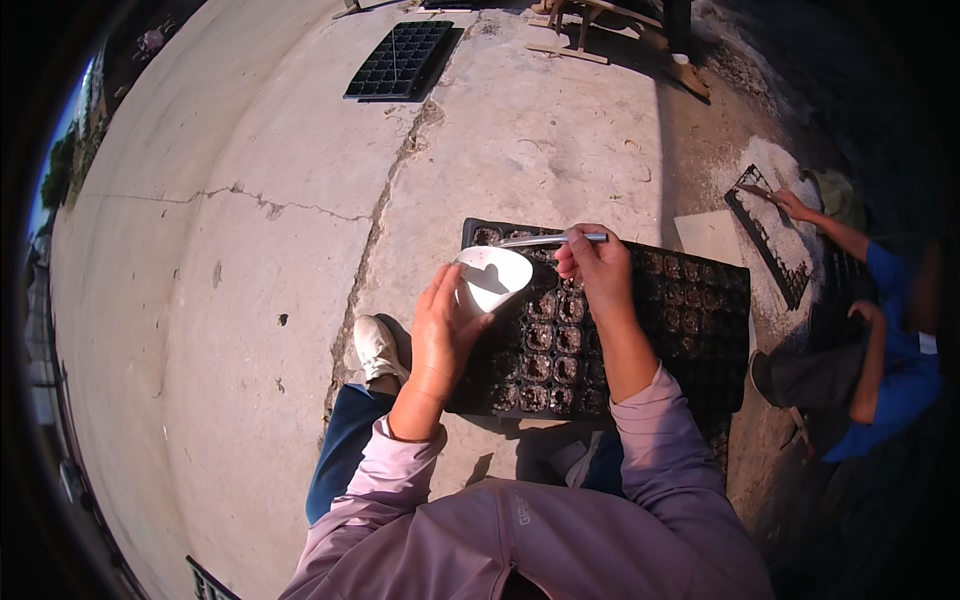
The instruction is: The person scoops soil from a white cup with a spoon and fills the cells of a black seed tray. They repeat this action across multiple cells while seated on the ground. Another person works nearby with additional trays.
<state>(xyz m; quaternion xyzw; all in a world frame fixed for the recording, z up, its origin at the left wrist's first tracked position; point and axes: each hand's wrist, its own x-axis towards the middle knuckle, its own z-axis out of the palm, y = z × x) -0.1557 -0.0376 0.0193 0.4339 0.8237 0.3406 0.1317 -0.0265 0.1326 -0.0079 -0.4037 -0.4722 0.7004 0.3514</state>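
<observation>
A white bowl or cup [491, 281] is tilted in my left hand [442, 322], its fingers around the left side. Inside it shows a dark shadow; I cannot make out its contents clearly. My right hand [596, 262] grips a thin metal tool [551, 240], perhaps tweezers or a small spoon, whose tip points left just above the bowl's far rim. Beneath both hands lies a black plastic seedling tray [555, 352], its cells filled with brownish growing mix speckled white. Several cells show hollows in the mix. My arms and shadow cover part of the tray.
Another black cell tray [400, 60] lies on the cracked concrete floor [270, 285] ahead. At right, a person in blue [892, 360] holds a flat tool [757, 192] over a tray [772, 232] covered in white granules. A wooden stand [577, 34] and another person's foot [690, 79] are at the top.
</observation>
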